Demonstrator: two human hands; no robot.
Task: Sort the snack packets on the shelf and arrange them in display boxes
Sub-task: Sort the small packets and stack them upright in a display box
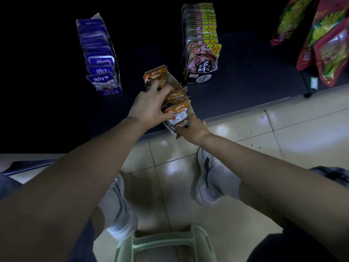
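Two grips: left fingers [160, 88] curled round orange packets [177, 105] in display box [191, 108], right fingers [196, 122] apparently clasping its front.

Under you, the glossy cream tiled floor [294, 133] carries your two white sneakers, the left sneaker [120, 214] low and the right sneaker [209, 178] further up, while a pale green plastic basket [202, 242] sits at the floor's bottom edge and red-and-green bags [324, 40] hang at upper right.
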